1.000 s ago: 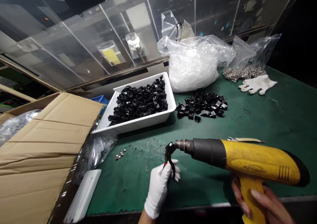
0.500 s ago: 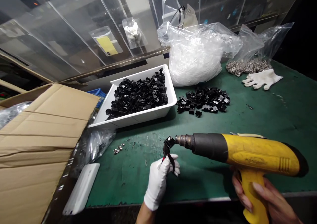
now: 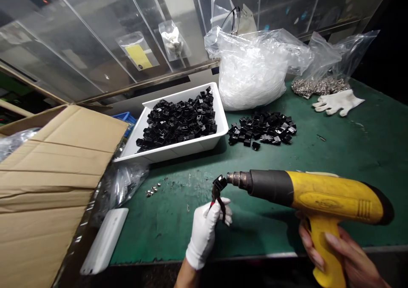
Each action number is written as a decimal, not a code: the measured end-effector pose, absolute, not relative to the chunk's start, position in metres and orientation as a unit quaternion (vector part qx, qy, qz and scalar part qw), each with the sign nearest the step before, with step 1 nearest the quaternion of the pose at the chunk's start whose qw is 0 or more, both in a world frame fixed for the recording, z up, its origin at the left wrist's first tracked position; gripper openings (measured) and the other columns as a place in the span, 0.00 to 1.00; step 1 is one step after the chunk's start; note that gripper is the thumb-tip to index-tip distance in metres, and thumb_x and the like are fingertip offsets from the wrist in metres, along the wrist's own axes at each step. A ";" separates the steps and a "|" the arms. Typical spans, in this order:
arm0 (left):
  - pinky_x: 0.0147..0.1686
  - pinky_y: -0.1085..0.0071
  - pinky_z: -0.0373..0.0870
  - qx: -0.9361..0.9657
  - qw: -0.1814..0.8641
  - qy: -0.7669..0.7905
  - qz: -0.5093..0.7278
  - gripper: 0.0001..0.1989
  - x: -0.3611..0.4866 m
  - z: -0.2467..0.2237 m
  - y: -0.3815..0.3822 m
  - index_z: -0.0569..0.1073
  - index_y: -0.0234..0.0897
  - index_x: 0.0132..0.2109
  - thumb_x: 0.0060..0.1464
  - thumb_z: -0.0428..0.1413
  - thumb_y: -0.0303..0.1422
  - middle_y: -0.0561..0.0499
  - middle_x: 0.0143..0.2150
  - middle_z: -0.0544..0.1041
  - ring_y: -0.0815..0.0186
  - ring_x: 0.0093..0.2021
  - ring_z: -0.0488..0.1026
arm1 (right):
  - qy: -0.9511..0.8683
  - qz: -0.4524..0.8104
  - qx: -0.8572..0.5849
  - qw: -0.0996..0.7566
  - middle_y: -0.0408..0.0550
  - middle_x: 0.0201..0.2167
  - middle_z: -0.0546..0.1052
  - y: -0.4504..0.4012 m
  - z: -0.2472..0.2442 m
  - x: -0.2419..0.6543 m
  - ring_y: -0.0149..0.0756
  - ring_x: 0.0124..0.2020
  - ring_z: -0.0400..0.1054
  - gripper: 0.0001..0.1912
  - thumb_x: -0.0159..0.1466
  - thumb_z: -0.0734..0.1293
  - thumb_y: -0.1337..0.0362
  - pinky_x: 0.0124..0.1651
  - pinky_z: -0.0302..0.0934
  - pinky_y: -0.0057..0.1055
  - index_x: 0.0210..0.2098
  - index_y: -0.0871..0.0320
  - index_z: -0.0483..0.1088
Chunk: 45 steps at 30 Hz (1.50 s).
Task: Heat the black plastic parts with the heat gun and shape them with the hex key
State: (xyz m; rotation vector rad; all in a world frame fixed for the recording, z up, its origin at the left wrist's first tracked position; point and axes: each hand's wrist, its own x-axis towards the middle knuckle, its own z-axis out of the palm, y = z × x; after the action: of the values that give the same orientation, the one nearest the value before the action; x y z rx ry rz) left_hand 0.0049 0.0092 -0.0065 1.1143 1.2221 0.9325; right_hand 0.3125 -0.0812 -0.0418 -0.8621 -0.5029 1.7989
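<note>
left hand [image 3: 204, 232]: soft white cloth glove [image 3: 204, 241], snug, covers the whole hand and all the fingers, ends at the wrist | left arm [image 3: 182, 278]: bare skin just past the glove, no sleeve seen | right hand [image 3: 350, 264]: bare, no glove, fingers and smooth nails show

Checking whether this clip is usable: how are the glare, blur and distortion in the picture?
In the head view, the clear panel shows glare and reflections, the wide lens bends the edges, and the heat gun and black part look sharp, with a soft shadow under the gun on the green mat.
</note>
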 end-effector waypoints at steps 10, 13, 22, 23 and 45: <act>0.34 0.69 0.69 0.470 0.589 0.522 0.398 0.22 0.004 -0.008 0.009 0.77 0.30 0.47 0.66 0.49 0.46 0.48 0.29 0.77 0.65 0.29 0.73 | -0.173 0.734 -0.407 0.515 0.51 0.34 0.78 -0.080 -0.029 0.307 0.32 0.22 0.67 0.20 0.64 0.69 0.51 0.25 0.62 0.29 0.51 0.55 0.72; 0.34 0.69 0.70 0.471 0.591 0.519 0.399 0.23 0.004 -0.008 0.009 0.77 0.30 0.46 0.66 0.49 0.46 0.47 0.30 0.77 0.65 0.29 0.73 | -0.182 0.737 -0.398 0.515 0.51 0.34 0.78 -0.080 -0.034 0.309 0.32 0.23 0.67 0.20 0.66 0.68 0.51 0.25 0.62 0.29 0.53 0.54 0.71; 0.33 0.70 0.68 0.475 0.586 0.519 0.402 0.23 0.007 -0.005 0.009 0.77 0.30 0.46 0.66 0.50 0.47 0.49 0.29 0.77 0.66 0.28 0.72 | -0.174 0.736 -0.401 0.518 0.51 0.34 0.77 -0.081 -0.034 0.309 0.31 0.22 0.67 0.21 0.66 0.69 0.52 0.24 0.62 0.29 0.53 0.55 0.70; 0.33 0.70 0.68 0.474 0.586 0.519 0.403 0.23 0.007 -0.005 0.009 0.77 0.30 0.46 0.65 0.51 0.47 0.49 0.28 0.77 0.66 0.28 0.72 | -0.173 0.738 -0.401 0.514 0.51 0.34 0.77 -0.082 -0.034 0.310 0.32 0.22 0.67 0.21 0.65 0.69 0.52 0.24 0.62 0.29 0.54 0.55 0.70; 0.32 0.69 0.66 0.448 0.579 0.514 0.447 0.21 0.013 -0.004 0.005 0.77 0.30 0.45 0.61 0.56 0.47 0.50 0.28 0.74 0.68 0.27 0.67 | -0.185 0.752 -0.393 0.496 0.52 0.35 0.76 -0.084 -0.038 0.318 0.37 0.24 0.68 0.17 0.67 0.66 0.52 0.25 0.65 0.34 0.51 0.53 0.72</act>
State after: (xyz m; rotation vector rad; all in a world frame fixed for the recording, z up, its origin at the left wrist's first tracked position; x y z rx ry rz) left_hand 0.0127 0.0047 -0.0039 1.0483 1.2021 1.0444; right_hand 0.3177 -0.0843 -0.0379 -0.9510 -0.4484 1.8216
